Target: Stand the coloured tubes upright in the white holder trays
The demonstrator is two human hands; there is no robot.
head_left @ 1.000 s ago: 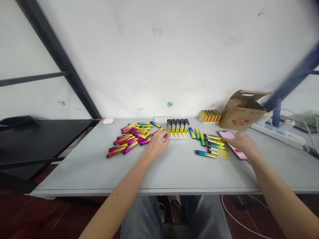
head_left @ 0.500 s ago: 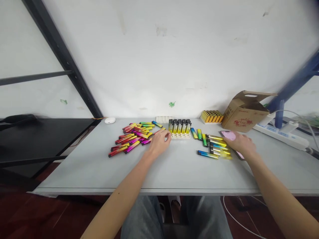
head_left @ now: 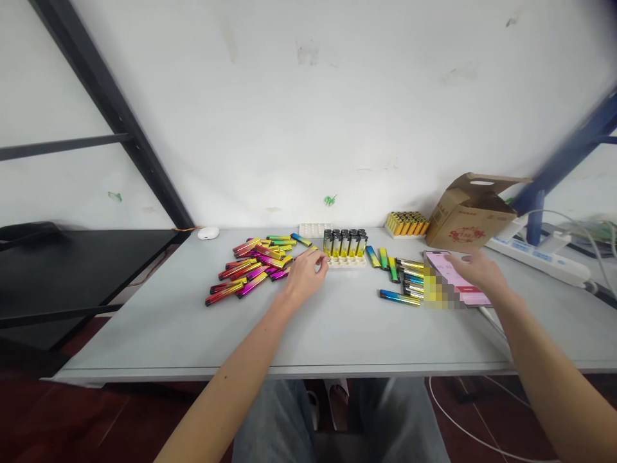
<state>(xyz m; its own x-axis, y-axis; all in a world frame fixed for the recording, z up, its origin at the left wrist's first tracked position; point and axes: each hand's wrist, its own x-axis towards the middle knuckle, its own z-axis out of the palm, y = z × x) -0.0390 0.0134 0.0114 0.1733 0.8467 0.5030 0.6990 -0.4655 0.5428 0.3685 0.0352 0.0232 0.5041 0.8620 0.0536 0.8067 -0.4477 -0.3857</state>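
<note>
My left hand (head_left: 307,273) rests on the table beside the white holder (head_left: 348,262), its fingers curled together; what they hold, if anything, is hidden. Black-topped lighters (head_left: 344,244) stand upright in the back rows of that holder. A pile of red, pink and green lighters (head_left: 250,263) lies left of the hand. My right hand (head_left: 475,267) is over the upper right part of a phone (head_left: 475,298) with a lit pink screen, its fingers apart and holding nothing. Left of the phone lie several blue, green and yellow lighters (head_left: 399,297), some partly blurred out.
A second white holder (head_left: 315,229) stands by the wall. At the back right are a holder full of orange-yellow lighters (head_left: 407,224), an open cardboard box (head_left: 470,218) and a power strip (head_left: 540,257). A white case (head_left: 208,233) sits at the back left.
My right hand has shifted slightly right, uncovering more of the phone, whose screen now shows. A white cable is visible at the phone's lower edge. My left hand has barely moved.
</note>
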